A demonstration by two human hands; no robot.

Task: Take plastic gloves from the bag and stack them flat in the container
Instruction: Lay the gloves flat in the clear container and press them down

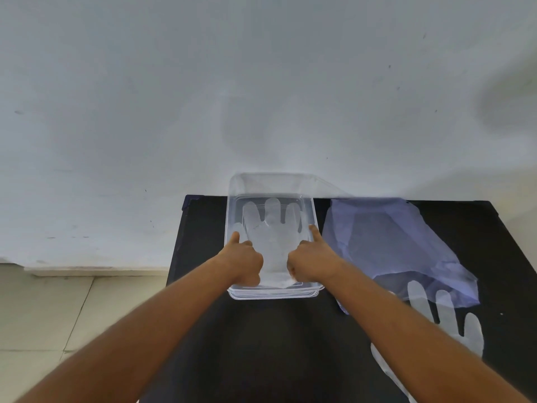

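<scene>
A clear plastic container stands on the black table, with a translucent plastic glove lying flat inside, fingers pointing away from me. My left hand and my right hand rest inside the container on the glove's cuff end, fingers curled under and thumbs sticking up along the side walls. Whether the fingers pinch the glove is hidden. To the right lies a bluish plastic bag, flattened. Another translucent glove pokes out from the bag's near end onto the table.
The black table stands against a pale wall. Tiled floor shows at the left. The container's clear lid leans up behind it against the wall.
</scene>
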